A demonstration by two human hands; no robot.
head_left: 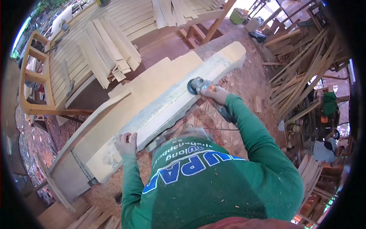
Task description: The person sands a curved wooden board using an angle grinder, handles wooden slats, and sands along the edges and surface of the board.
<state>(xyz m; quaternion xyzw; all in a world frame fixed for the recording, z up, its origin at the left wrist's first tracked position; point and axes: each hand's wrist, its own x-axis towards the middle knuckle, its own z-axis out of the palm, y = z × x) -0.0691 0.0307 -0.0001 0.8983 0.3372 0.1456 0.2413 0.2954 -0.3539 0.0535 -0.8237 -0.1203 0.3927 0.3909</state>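
Note:
A long pale wooden piece [152, 108] with a grey, dusty edge lies diagonally in front of me. My right hand [217, 95] is wrapped round an angle grinder [200, 86], whose round disc is at the upper part of the piece. Whether the disc touches the wood cannot be made out. Near the lower end, my left hand [127, 143] rests on the edge of the piece, fingers bent and apart, holding nothing. A curved wooden strip [91, 122] runs along the far side.
A slatted wooden platform [139, 23] at the upper left bears stacked thin boards [108, 47] and a hammer [70, 87]. Timber scraps [305, 76] are piled at the right. A cord trails from the grinder. Shavings cover the ground [244, 99].

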